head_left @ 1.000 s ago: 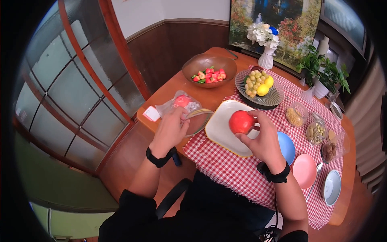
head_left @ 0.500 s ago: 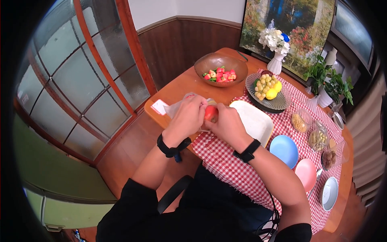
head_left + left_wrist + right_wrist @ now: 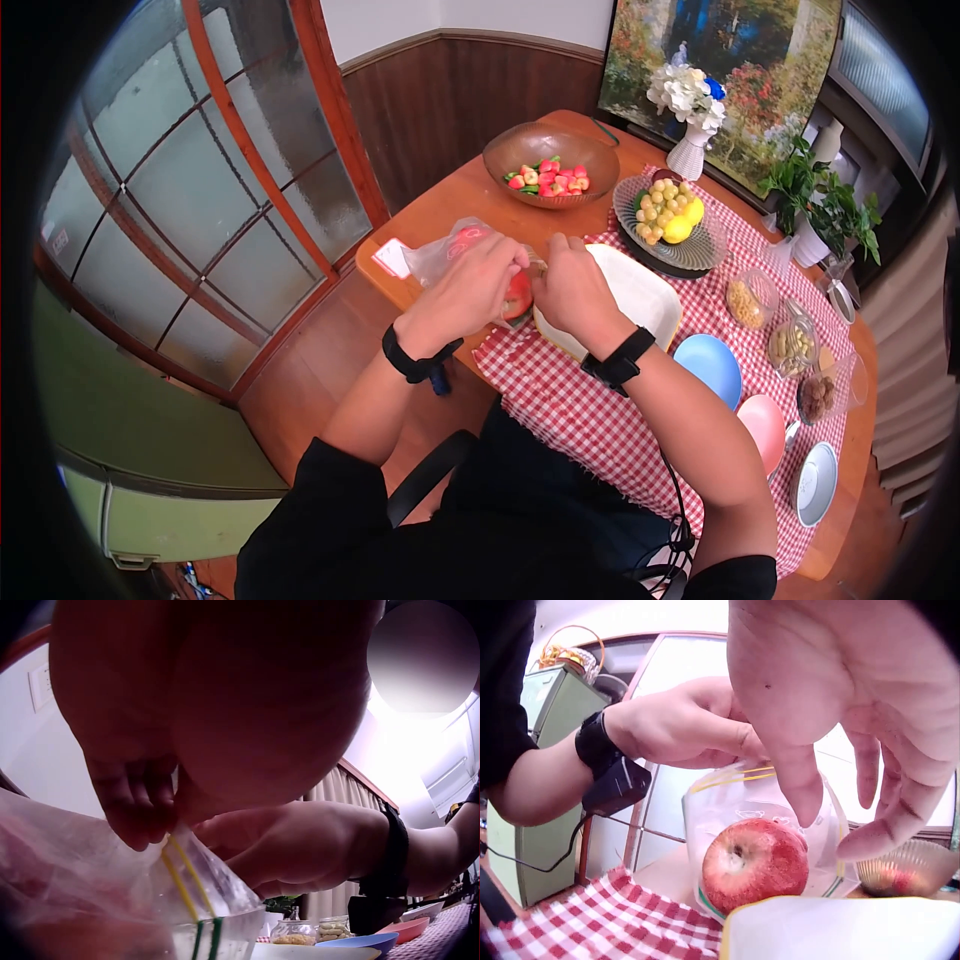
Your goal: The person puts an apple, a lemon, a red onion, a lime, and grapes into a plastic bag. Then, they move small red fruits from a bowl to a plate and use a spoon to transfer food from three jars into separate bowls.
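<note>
A red apple [image 3: 518, 297] [image 3: 755, 866] sits inside the mouth of a clear zip bag [image 3: 430, 262] [image 3: 705, 806] [image 3: 82, 877] with a yellow and green seal. Another red item shows through the bag farther in. My left hand [image 3: 465, 287] [image 3: 142, 791] [image 3: 679, 724] pinches the bag's top edge. On the bag's other side, my right hand [image 3: 578, 295] [image 3: 855, 712] [image 3: 300, 844] has its thumb and fingers apart, close to the rim; whether a fingertip touches the plastic is unclear. A white tray [image 3: 640, 285] [image 3: 802, 930] lies beside the bag.
Behind are a brown bowl [image 3: 500, 165] of small red fruits and a glass dish [image 3: 710, 245] with grapes and lemons. On the right stand clear jars, a blue plate [image 3: 708, 368], a pink plate [image 3: 762, 432] and a pale bowl [image 3: 815, 485]. A white card [image 3: 391, 259] lies left.
My right hand has carried the apple from over the tray into the bag, then released it and drawn slightly back to the right. My left hand stays at the bag's edge.
</note>
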Tool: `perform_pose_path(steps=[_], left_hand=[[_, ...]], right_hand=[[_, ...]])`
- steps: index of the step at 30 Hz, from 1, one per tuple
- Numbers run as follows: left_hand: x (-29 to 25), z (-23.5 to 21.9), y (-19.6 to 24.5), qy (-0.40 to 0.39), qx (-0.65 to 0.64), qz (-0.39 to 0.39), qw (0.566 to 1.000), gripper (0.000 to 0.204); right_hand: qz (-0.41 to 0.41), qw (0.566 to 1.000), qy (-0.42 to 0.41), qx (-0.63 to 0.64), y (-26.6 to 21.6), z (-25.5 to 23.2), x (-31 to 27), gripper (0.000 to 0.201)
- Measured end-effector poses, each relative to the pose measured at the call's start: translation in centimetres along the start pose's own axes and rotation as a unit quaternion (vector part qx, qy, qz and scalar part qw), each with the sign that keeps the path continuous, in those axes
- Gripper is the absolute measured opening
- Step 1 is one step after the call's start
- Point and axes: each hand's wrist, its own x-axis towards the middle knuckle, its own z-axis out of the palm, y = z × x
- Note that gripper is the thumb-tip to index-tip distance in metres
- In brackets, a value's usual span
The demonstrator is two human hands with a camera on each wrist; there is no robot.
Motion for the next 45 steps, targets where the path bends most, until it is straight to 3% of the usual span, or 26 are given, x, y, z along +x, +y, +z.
perform_pose_path(steps=[2, 4, 8, 10, 11, 13, 16, 20, 22, 23, 25, 31, 35, 39, 45], left_hand=[[-0.1, -0.2, 0.2, -0.011, -0.011, 0.012, 1.0, 0.009], [-0.3, -0.7, 0.4, -0.036, -0.023, -0.035, 0.998, 0.02], [-0.6, -1.7, 1.8, -0.056, 0.042, -0.009, 0.998, 0.039], [-1.1, -1.2, 1.0, -0.08, 0.087, -0.01, 0.993, 0.061], [-1.3, -0.9, 0.5, -0.081, 0.088, -0.007, 0.993, 0.061], [-1.5, -0.2, -0.5, -0.092, 0.146, -0.042, 0.984, 0.071], [-1.4, -0.3, -0.8, -0.09, 0.127, -0.064, 0.986, 0.073], [-1.2, 0.0, -1.6, -0.069, 0.135, -0.044, 0.987, 0.07], [-1.0, 0.1, -1.7, -0.034, 0.098, -0.042, 0.994, 0.057], [-0.8, 0.2, -1.7, -0.034, 0.096, -0.039, 0.994, 0.057], [-0.7, 0.4, -1.6, 0.003, 0.134, -0.098, 0.986, 0.038], [-0.7, 1.7, -4.0, 0.083, 0.2, -0.095, 0.972, 0.02], [-0.6, 1.8, -3.6, 0.088, 0.21, -0.085, 0.97, 0.023], [-1.0, 0.2, -1.0, 0.012, 0.136, -0.068, 0.988, 0.032], [-1.6, 1.9, -2.5, 0.033, 0.146, -0.061, 0.987, 0.034]], right_hand=[[0.002, 1.0, -0.005, -0.031, -0.2, -1.0, 0.2, 0.025], [0.074, 0.98, -0.175, -0.065, -0.4, -2.0, 1.0, 0.025], [0.04, 0.989, -0.142, -0.028, 1.0, -0.5, 0.9, 0.023], [0.011, 0.994, -0.099, -0.038, 0.8, 0.2, 0.6, 0.02], [0.013, 0.995, -0.096, -0.037, 0.9, 0.5, 0.5, 0.02], [-0.083, 0.991, -0.061, -0.09, 1.1, 1.0, 0.4, 0.019], [-0.09, 0.989, -0.074, -0.089, 1.4, 1.4, 1.2, 0.02], [-0.035, 0.992, -0.117, 0.001, 1.3, 1.2, 1.9, 0.016], [-0.051, 0.991, -0.117, 0.048, 1.0, 1.2, 1.7, 0.015], [-0.048, 0.991, -0.115, 0.046, 0.7, 1.2, 1.6, 0.015], [-0.034, 0.989, -0.143, 0.034, 0.1, 1.1, 1.3, 0.021], [-0.034, 0.988, -0.145, 0.032, -0.3, 1.1, 1.2, 0.018], [0.005, 0.991, -0.133, 0.022, -0.3, 0.5, 0.9, 0.018], [0.016, 0.992, -0.127, 0.024, 0.5, 0.1, 0.5, 0.018], [-0.054, 0.989, -0.136, 0.035, 1.7, 1.1, 0.3, 0.019]])
